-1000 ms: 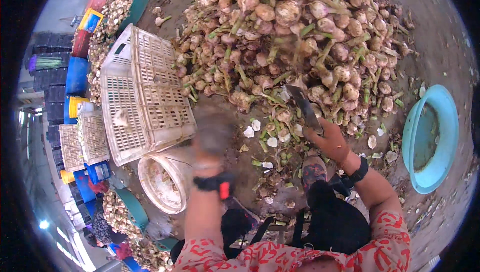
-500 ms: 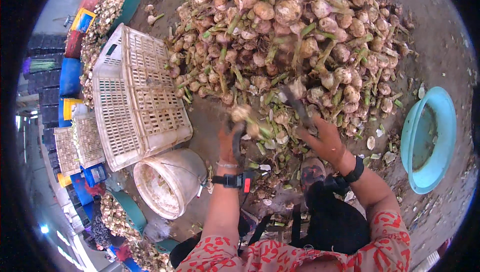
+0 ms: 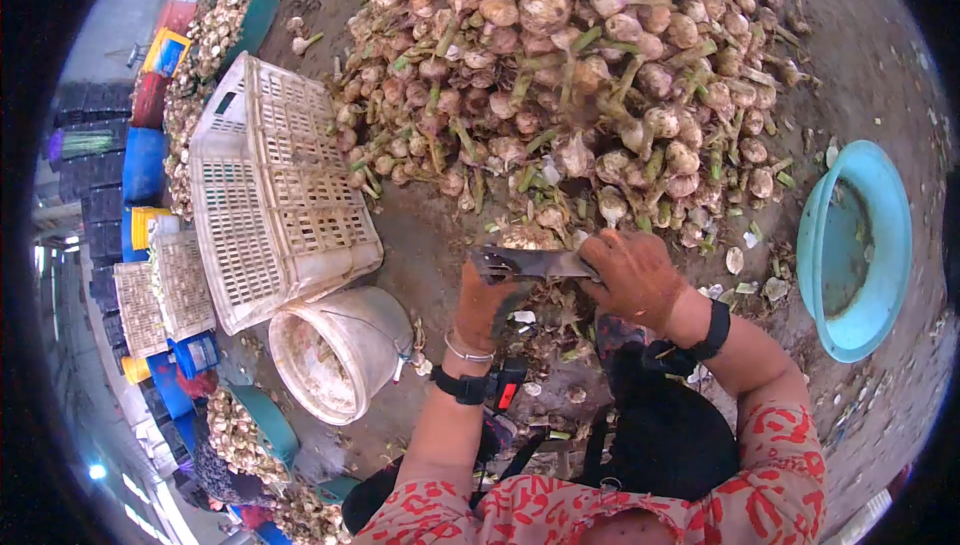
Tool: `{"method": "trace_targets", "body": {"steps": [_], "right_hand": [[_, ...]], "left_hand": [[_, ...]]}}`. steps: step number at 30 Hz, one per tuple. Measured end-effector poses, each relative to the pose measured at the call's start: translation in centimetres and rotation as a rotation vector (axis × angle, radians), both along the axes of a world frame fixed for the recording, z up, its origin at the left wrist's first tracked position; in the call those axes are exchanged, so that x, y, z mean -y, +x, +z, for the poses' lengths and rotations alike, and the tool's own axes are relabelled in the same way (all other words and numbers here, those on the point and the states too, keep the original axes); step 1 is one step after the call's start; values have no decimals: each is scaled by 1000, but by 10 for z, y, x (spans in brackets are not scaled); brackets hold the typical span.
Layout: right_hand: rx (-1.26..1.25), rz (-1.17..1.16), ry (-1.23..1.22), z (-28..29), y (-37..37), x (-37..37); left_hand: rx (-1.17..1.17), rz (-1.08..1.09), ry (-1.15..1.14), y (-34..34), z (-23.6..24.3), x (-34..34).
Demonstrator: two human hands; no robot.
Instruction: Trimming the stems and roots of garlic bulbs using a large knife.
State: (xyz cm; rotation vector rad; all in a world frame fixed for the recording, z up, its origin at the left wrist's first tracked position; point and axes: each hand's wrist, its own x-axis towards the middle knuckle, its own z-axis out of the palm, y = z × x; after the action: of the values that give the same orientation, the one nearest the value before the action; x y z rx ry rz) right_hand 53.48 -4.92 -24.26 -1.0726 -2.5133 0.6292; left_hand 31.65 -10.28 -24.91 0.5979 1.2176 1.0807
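My right hand [image 3: 636, 275] is closed round the handle of a knife [image 3: 562, 264]. Its blade lies level and reaches across to my left hand [image 3: 484, 305]. The left fingers are curled round a garlic bulb [image 3: 530, 237], which shows just beyond the blade; the blade and fingers hide most of it. Dark material covers part of the left fingertips. Right ahead of both hands rises a large heap of garlic [image 3: 540, 75], dirty bulbs with green-brown stems. Trimmed stems and skins [image 3: 575, 330] litter the ground below the hands.
To the left, a white slatted crate [image 3: 285, 185] lies tilted beside a dirty white bucket [image 3: 340, 355]. An oval turquoise basin [image 3: 855, 255] stands at the right. Farther left are blue tubs [image 3: 143, 165], more garlic piles and a person [image 3: 225, 475].
My hands have come together: the right hand brought the knife inward and down to the bulb in the left hand. Before, they were apart, the knife pointing toward the heap.
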Motion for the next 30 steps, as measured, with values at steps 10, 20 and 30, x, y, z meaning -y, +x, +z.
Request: {"method": "trace_targets", "body": {"steps": [10, 20, 30], "right_hand": [[-207, -46, -133, -39, -9, 9], [28, -47, -431, -42, -31, 21], [-853, -174, -1149, 11, -2, -11]], "left_hand": [[-423, 58, 179, 30, 50, 2], [-288, -275, -26, 42, 107, 29], [-327, 87, 233, 49, 80, -3]]}}
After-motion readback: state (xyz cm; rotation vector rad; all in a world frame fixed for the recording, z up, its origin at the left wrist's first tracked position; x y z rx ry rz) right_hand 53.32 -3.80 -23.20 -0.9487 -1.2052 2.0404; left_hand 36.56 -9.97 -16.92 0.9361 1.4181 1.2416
